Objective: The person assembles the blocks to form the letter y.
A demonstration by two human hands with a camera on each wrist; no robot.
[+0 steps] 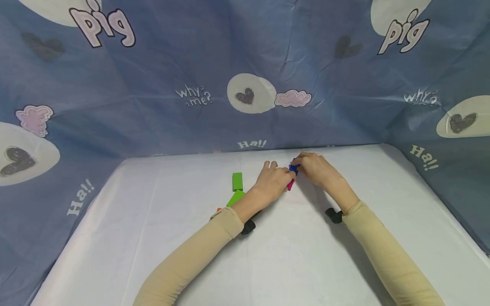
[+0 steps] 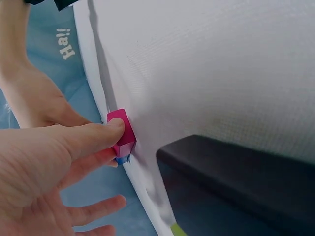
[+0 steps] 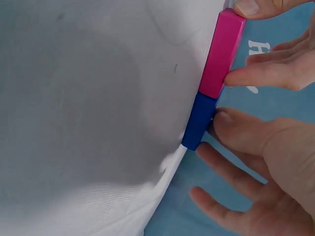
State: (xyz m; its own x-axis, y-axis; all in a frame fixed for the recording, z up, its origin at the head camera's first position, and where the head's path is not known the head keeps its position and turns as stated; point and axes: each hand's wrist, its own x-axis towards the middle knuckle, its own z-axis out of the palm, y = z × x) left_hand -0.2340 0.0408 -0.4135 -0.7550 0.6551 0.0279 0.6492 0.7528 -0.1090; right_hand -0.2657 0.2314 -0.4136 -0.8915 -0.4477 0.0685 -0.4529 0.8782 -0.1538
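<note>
A pink block (image 3: 221, 56) and a blue block (image 3: 199, 120) lie end to end in a line in the right wrist view. My left hand (image 1: 272, 182) pinches the pink block, its thumb on one face and index finger on the other side in the left wrist view; its other fingers spread away. With thumb and fingers, my right hand (image 1: 315, 168) holds the blue block from the side, one fingertip by its far end. In the head view, both hands meet near the table's back edge and partly cover the blocks.
Left of my left hand lie two green blocks (image 1: 237, 182), the nearer one partly behind the forearm. A bit of orange (image 1: 219, 209) shows beside the left sleeve. Behind the white table (image 1: 283, 255) hangs a blue printed cloth (image 1: 191, 123).
</note>
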